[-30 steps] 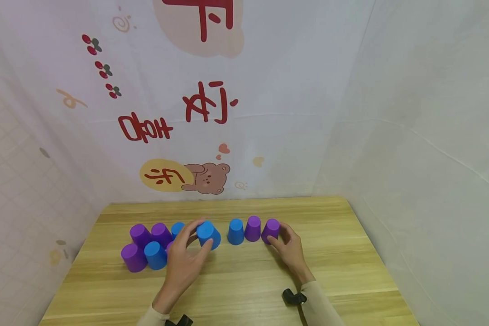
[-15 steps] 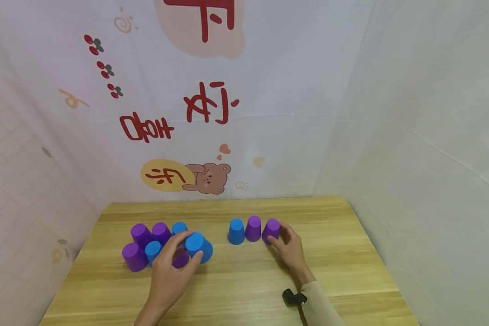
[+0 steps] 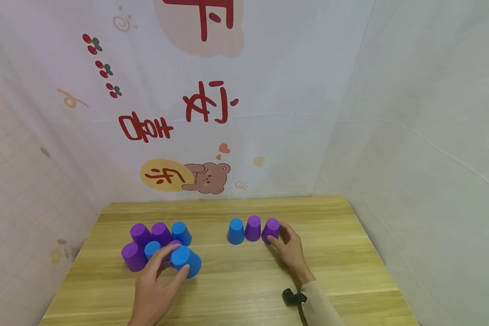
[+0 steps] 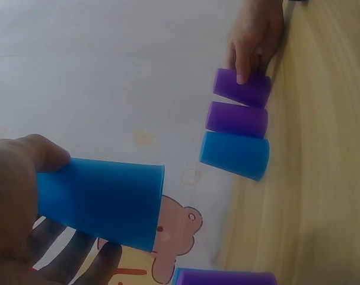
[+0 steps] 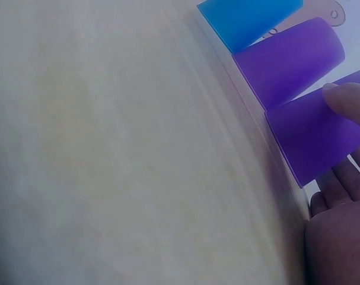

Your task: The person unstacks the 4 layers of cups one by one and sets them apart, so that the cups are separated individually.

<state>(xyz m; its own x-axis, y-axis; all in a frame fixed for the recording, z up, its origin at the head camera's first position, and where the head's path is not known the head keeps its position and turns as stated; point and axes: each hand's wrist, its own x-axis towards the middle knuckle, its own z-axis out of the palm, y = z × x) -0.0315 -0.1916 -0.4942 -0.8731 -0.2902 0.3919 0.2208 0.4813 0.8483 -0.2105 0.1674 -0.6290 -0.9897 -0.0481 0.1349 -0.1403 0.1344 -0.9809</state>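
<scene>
My left hand [image 3: 156, 283] grips a blue cup [image 3: 186, 261] upside down, lifted and tilted just right of a cluster of purple and blue cups [image 3: 155, 244] at the table's left. The left wrist view shows the same blue cup [image 4: 102, 202] between thumb and fingers. My right hand [image 3: 289, 251] holds the rightmost purple cup [image 3: 271, 229] of a row of three upturned cups. Beside it stand a purple cup [image 3: 253, 227] and a blue cup [image 3: 236, 231]. In the right wrist view my fingers [image 5: 346, 101] curl round that purple cup [image 5: 316, 133].
The wooden table [image 3: 244, 280] is boxed in by white fabric walls at the back and on both sides. A small black object [image 3: 293, 297] sits by my right sleeve near the front edge.
My left hand has carried the blue cup leftward and toward me, from the middle of the table to the right side of the left cluster. The right hand has stayed on its purple cup.
</scene>
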